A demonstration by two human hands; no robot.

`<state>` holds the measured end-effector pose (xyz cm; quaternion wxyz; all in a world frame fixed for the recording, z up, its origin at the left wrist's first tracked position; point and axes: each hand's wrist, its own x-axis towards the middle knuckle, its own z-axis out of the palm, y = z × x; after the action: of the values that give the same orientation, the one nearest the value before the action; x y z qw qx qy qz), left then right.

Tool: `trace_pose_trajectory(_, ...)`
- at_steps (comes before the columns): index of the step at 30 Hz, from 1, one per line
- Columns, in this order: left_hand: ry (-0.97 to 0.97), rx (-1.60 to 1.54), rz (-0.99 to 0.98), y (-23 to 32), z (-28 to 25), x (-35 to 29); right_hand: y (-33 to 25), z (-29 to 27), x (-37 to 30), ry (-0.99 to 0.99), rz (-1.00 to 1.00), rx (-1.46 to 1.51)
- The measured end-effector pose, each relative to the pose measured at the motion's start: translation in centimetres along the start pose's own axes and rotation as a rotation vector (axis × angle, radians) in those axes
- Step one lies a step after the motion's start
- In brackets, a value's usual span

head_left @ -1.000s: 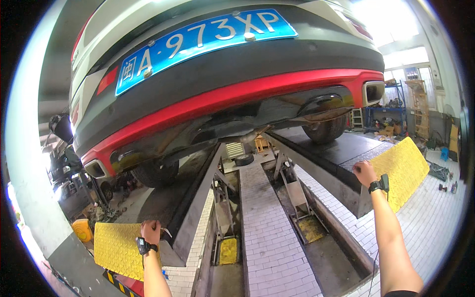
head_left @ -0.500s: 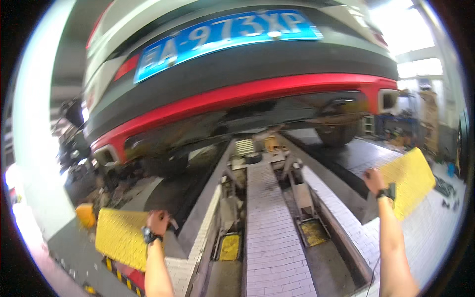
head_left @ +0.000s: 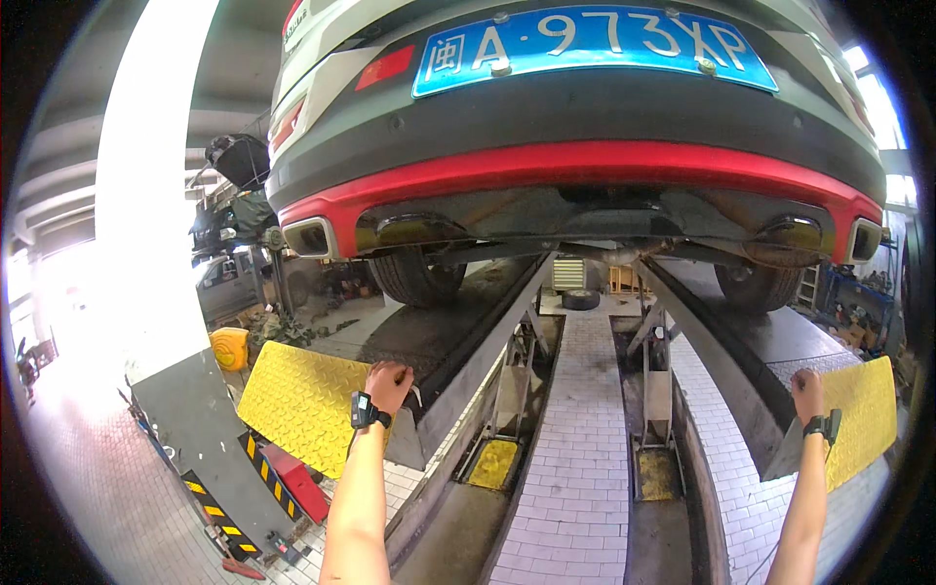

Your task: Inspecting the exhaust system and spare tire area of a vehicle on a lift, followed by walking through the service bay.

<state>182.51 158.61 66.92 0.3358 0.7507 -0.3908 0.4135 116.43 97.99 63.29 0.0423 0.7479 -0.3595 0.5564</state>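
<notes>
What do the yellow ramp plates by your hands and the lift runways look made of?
Yellow ramp plates: likely painted steel tread plate, going by the raised diamond pattern and the matte yellow coat. Lift runways: probably dark painted or bare steel, with flat, straight edges and a dull, scuffed surface. Left hand and right hand rest at their ends.

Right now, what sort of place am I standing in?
Most likely a car repair workshop. A car sits raised on lift runways with yellow ramps, over a tiled service pit; another vehicle with its hood up stands behind.

Car repair workshop: car (head_left: 585,127) above a tiled inspection pit (head_left: 585,439).
</notes>
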Motion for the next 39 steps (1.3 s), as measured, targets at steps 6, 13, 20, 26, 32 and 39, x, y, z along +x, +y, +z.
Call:
trace_pose_trajectory(6,-0.060,0.042,-0.042,-0.6,0.0,-0.4,1.8,0.7,0.3,0.005,-0.093,0.051)
trace_pose_trajectory(13,-0.074,-0.004,-0.075,0.3,0.8,0.7,3.4,-0.4,0.1,-0.059,-0.176,-0.082)
trace_pose_trajectory(20,-0.034,-0.024,-0.087,-1.7,1.6,0.0,-1.3,-1.6,0.9,-0.188,-0.152,-0.130)
trace_pose_trajectory(26,-0.010,0.087,-0.119,-2.0,1.6,-0.5,-4.3,-2.9,0.9,-0.254,-0.106,-0.143)
trace_pose_trajectory(32,-0.068,-0.022,-0.173,-2.1,1.2,0.0,-4.8,-2.4,0.8,-0.272,-0.091,-0.149)
trace_pose_trajectory(39,-0.026,-0.007,-0.167,-3.2,2.0,-0.6,-5.1,-2.5,0.7,-0.261,-0.131,-0.168)
